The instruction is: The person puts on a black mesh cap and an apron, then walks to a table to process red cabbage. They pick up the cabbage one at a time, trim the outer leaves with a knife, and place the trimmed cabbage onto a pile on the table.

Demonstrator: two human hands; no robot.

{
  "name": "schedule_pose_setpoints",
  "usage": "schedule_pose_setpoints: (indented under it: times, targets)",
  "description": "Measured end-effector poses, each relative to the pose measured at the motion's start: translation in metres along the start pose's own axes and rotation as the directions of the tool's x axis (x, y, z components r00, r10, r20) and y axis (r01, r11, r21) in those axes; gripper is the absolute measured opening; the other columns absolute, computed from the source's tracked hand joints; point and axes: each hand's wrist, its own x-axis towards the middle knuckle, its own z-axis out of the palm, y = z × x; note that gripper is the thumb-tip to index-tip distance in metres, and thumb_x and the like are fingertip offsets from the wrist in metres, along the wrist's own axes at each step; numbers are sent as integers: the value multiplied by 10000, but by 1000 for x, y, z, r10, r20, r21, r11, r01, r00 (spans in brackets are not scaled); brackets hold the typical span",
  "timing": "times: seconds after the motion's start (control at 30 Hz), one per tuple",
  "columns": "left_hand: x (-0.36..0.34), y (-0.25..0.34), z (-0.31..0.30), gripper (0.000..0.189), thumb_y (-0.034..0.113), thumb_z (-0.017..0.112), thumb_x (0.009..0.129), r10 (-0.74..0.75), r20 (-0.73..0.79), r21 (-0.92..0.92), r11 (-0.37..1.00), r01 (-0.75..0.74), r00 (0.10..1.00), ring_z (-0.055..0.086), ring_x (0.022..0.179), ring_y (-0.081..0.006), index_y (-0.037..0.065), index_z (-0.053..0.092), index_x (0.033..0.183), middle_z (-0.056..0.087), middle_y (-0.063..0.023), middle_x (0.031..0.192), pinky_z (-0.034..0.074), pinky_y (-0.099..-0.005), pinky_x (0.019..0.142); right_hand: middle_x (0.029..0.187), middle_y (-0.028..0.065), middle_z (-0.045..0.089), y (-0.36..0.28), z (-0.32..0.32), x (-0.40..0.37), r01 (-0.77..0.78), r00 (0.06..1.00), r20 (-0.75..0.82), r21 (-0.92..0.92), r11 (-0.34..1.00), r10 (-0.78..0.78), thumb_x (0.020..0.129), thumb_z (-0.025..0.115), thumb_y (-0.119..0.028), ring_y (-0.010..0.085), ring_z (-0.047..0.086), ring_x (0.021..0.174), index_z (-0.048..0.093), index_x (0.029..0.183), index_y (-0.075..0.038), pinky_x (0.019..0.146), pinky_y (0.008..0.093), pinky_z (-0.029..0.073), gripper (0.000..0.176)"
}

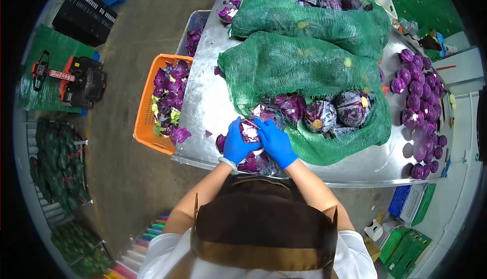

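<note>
Grip: left hand (237, 146) and right hand (275, 143) clasped on one cabbage (249, 132).
The hands cover its sides; on the worktop (203, 99), green net (284, 61) partly hides other cabbages (353, 108).

Seemingly steel table (204, 96); sacks (291, 63), cabbages (413, 102) atop

Grey-brown floor (132, 33); pale wall (465, 126) at right; metal table (205, 88).
</note>
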Motion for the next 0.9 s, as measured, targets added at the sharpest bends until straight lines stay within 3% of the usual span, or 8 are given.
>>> schedule_pose_setpoints:
  times: [0.1, 0.13, 0.27, 0.53, 0.7, 0.77, 0.83, 0.9]
  targets:
    - [4, 14, 0, 1200, 423, 928, 587, 89, 58, 272, 957, -102, 994, 479, 1258, -389, -5, 276, 1499, 424, -249, 1394, 408, -456, 1071, 1075, 194, 627, 20, 12, 16, -157, 987, -47, -37, 987, 155, 985, 517, -280, 422, 643, 916, 601, 1266, -128, 748, 517, 529, 331]
    - [5, 23, 1, 1190, 449, 919, 587, 43, 69, 308, 949, -63, 997, 506, 1214, -400, 34, 285, 1504, 426, -246, 1364, 439, -460, 1035, 1097, 201, 625, 38, 20, 23, -180, 981, -87, -41, 983, 176, 990, 501, -294, 425, 640, 936, 607, 1233, -115, 764, 528, 524, 320]
    - [14, 26, -4, 1152, 432, 921, 592, 78, 138, 124, 988, -96, 987, 531, 1159, -421, 11, 328, 1486, 428, -257, 1328, 467, -465, 983, 1119, 203, 632, 64, 22, 27, -134, 990, -53, 7, 991, 134, 977, 512, -315, 427, 634, 970, 614, 1206, -90, 821, 518, 515, 336]
    - [30, 9, -17, 1169, 460, 904, 588, 172, 337, 180, 953, -242, 926, 483, 1278, -441, 99, 301, 1522, 385, -286, 1418, 441, -457, 1053, 1148, 210, 657, 66, 24, 15, -280, 955, -93, 26, 960, 282, 939, 549, -315, 422, 635, 1007, 641, 1184, -79, 860, 489, 512, 352]
    - [32, 23, -20, 1123, 447, 898, 590, 195, 415, 191, 936, -295, 888, 489, 1270, -446, 137, 333, 1511, 392, -256, 1432, 449, -467, 1046, 1047, 261, 666, 102, 35, 10, -343, 928, -71, 218, 914, 366, 897, 577, -311, 443, 633, 986, 652, 1141, -35, 844, 497, 505, 376]
    - [22, 19, -35, 1082, 387, 917, 579, 340, 535, 161, 857, -489, 773, 460, 1316, -420, 146, 378, 1486, 387, -231, 1459, 411, -466, 1093, 1015, 276, 667, 133, 35, 1, -377, 918, -46, 212, 902, 394, 888, 583, -313, 448, 634, 980, 652, 1135, -25, 845, 498, 505, 387]
    - [9, -1, -46, 1099, 362, 928, 579, 337, 550, 84, 888, -452, 764, 412, 1370, -397, 123, 371, 1495, 376, -211, 1488, 360, -440, 1141, 1077, 255, 665, 146, 46, -4, -337, 933, -83, 128, 933, 349, 867, 633, -319, 430, 644, 970, 628, 1196, -47, 833, 493, 512, 427]
    - [2, -20, -49, 1103, 266, 921, 625, 313, 493, -53, 942, -331, 811, 331, 1441, -339, 56, 316, 1523, 295, -195, 1566, 267, -410, 1197, 1148, 220, 658, 109, 30, -17, -287, 949, -122, 55, 956, 292, 856, 672, -329, 404, 646, 989, 601, 1258, -73, 823, 480, 520, 482]
